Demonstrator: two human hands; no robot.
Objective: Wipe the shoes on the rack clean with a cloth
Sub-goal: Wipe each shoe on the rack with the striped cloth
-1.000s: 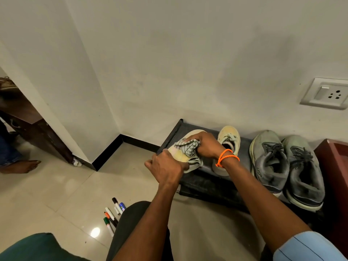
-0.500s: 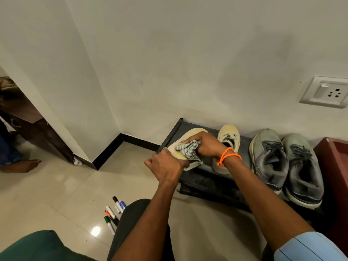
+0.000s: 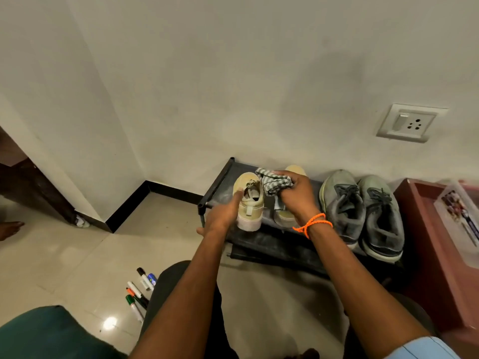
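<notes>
- The right hand [image 3: 294, 195], bunched around the cloth [image 3: 274, 183], hides most of the second cream shoe [image 3: 284, 216] on the rack [image 3: 220, 182].
- The left hand [image 3: 225, 216] grips the first cream shoe [image 3: 249, 203] at the rack's left end.
- Grey shoes [image 3: 363, 213] fill the rack's right; bare floor [image 3: 160, 229] lies to its left.

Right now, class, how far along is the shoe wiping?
Done: nothing looks clearly finished. In hand: left hand holds the beige sneaker on the rack; right hand grips the striped cloth. Left: its partner and the dusty grey sneakers.
</notes>
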